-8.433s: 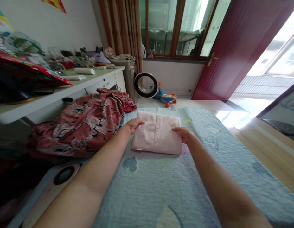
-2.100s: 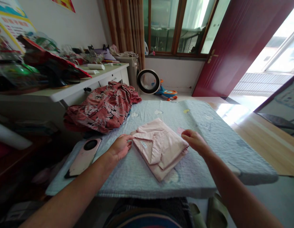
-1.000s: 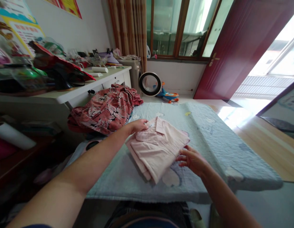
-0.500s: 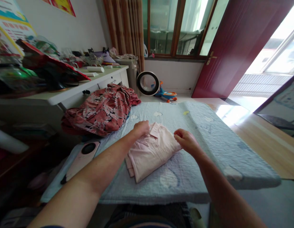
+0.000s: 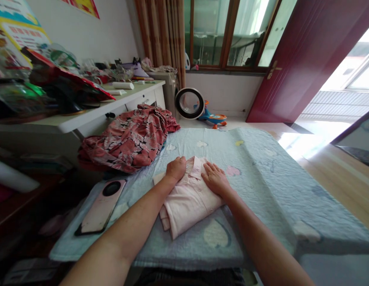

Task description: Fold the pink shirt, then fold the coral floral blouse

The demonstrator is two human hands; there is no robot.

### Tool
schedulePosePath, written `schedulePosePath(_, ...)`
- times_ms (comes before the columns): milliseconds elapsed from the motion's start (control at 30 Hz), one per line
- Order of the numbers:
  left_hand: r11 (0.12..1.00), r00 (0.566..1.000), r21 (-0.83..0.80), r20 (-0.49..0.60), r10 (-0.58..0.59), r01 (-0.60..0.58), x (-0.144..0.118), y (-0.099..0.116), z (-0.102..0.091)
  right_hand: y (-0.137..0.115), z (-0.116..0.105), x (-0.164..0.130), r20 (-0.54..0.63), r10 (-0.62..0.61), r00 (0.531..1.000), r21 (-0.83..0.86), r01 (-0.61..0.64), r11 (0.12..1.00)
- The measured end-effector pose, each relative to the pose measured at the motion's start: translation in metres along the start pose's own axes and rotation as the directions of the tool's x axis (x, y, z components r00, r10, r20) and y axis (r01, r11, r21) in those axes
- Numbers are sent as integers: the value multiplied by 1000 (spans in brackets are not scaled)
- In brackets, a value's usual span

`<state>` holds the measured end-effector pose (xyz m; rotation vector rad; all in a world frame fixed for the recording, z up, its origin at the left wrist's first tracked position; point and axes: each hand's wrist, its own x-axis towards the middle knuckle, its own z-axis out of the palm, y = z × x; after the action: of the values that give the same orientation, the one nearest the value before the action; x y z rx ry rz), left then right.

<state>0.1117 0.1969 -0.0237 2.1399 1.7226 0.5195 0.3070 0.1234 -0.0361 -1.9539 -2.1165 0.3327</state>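
Observation:
A pale pink button-up shirt (image 5: 189,212) lies folded on a light blue quilted cover (image 5: 262,186), its collar pointing away from me. With curled fingers, my left hand (image 5: 176,168) is closed on the shirt's edge left of the collar. My right hand (image 5: 214,177) rests flat on the shirt's right side, fingers stretched out beside the collar. Both forearms reach over the near edge of the cover.
Left of the shirt lies a pink phone (image 5: 102,208) with a round black camera ring. Behind it sits a heap of red floral cloth (image 5: 133,137), against a cluttered white desk (image 5: 74,122). A round fan-like thing (image 5: 189,103) and a blue-orange ride-on toy (image 5: 213,118) stand beyond.
My right hand has gone from a pinch at the shirt's right edge to lying flat by the collar. My left hand stays closed at the shirt's left edge. The view has shifted slightly.

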Motion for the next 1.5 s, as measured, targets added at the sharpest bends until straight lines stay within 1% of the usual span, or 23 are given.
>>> schedulePosePath(67, 997, 1000, 83, -8, -1, 2, 3, -3, -2, 2, -2, 2, -22, 14, 1000, 52, -12, 999)
schedulePosePath(133, 991, 1000, 135, -12, -6, 8, 5, -9, -11, 5, -7, 4, -54, 50, 997, 126, -42, 991)
schedulePosePath(233, 993, 997, 102, 45, -61, 57, -1, -29, -33, 14, -19, 7, -69, 165, 984, 217, -147, 965)
schedulePosePath(300, 994, 988, 6, 109, -109, 109, -13, -46, -49, 20, -30, 10, -18, 253, 967, 215, -243, 946)
schedulePosePath(367, 982, 978, -103, 155, -140, 157, -29, -62, -62, 22, -41, 14, 64, 311, 948, 152, -318, 936)
schedulePosePath(500, 945, 964, -225, 177, -198, 236, -56, -78, -78, 20, -53, 22, 199, 350, 915, 67, -369, 927)
schedulePosePath(567, 920, 949, -262, 203, -242, 291, -64, -80, -80, 19, -55, 23, 255, 352, 901, 111, -389, 915)
schedulePosePath(633, 873, 935, -355, 242, -258, 333, -70, -80, -78, 20, -55, 22, 299, 343, 890, 218, -414, 884)
schedulePosePath(700, 774, 938, -534, 248, -242, 341, -77, -76, -75, 23, -55, 17, 330, 316, 889, 344, -425, 837)
schedulePosePath(733, 690, 941, -640, 244, -236, 339, -82, -74, -73, 25, -55, 14, 335, 299, 894, 396, -421, 816)
schedulePosePath(800, 452, 936, -822, 265, -233, 346, -93, -66, -69, 28, -55, 8, 330, 265, 906, 461, -400, 792)
schedulePosePath(867, 212, 917, -901, 335, -218, 379, -107, -57, -66, 29, -54, 2, 310, 246, 918, 493, -377, 784)
schedulePosePath(900, 131, 906, -908, 367, -212, 398, -113, -52, -64, 29, -53, 0, 295, 246, 923, 505, -369, 780)
schedulePosePath(933, 85, 895, -906, 390, -214, 415, -119, -48, -62, 27, -52, -2, 280, 249, 927, 517, -364, 775)
schedulePosePath(967, 72, 888, -903, 397, -231, 423, -124, -44, -60, 26, -51, -4, 266, 254, 930, 530, -361, 767)
schedulePosePath(1033, 111, 891, -913, 347, -293, 392, -129, -37, -54, 23, -49, -9, 237, 268, 934, 564, -357, 744)
schedulePosePath(1167, 242, 927, -940, 149, -345, 241, -120, -25, -47, 21, -53, -25, 199, 336, 921, 631, -383, 675)
schedulePosePath(1233, 285, 940, -936, 111, -322, 208, -108, -18, -50, 22, -59, -39, 189, 350, 917, 689, -378, 619)
schedulePosePath(1300, 337, 959, -925, 84, -269, 176, -95, -12, -56, 23, -64, -55, 168, 333, 928, 770, -334, 543)
schedulePosePath(1400, 454, 983, -881, 62, -173, 136, -80, -7, -58, 27, -63, -79, 146, 311, 939, 845, -282, 455)
schedulePosePath(1433, 513, 985, -847, 67, -159, 140, -76, -8, -55, 30, -59, -86, 147, 319, 936, 841, -288, 457)
schedulePosePath(1467, 586, 985, -796, 73, -156, 152, -75, -11, -51, 33, -55, -92, 147, 339, 929, 816, -307, 489)
schedulePosePath(1500, 668, 984, -726, 70, -164, 163, -74, -14, -45, 37, -49, -97, 138, 365, 921, 769, -332, 546)
